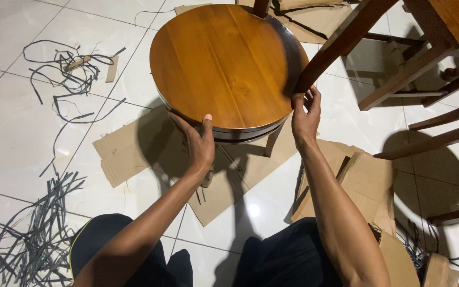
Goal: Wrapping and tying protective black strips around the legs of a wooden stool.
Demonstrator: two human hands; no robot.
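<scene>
Stool: a round wooden stool [224, 64] with a glossy orange-brown top stands on the white tiled floor [17, 138], straight in front of the seated person, its near edge between the two hands.
Left hand: the left hand [197, 141] grips the near-left edge of the top, thumb lying on the upper face, fingers curled under the rim.
Right hand: the right hand [305, 114] clasps the right edge of the top, fingers bent against the rim, just below a dark wooden leg [341, 42] that slants down to the edge of the top.
Under the stool: flat sheets of brown cardboard [128, 149] lie on the floor beneath and around it; more cardboard sits to the right, by the right forearm.
Left side: loose grey strips [38, 234] lie in a heap at the lower left, and thinner dark strands [65, 69] curl at the upper left.
Right side: dark wooden furniture frames [426, 58] stand at the upper right, well apart from the left hand.
</scene>
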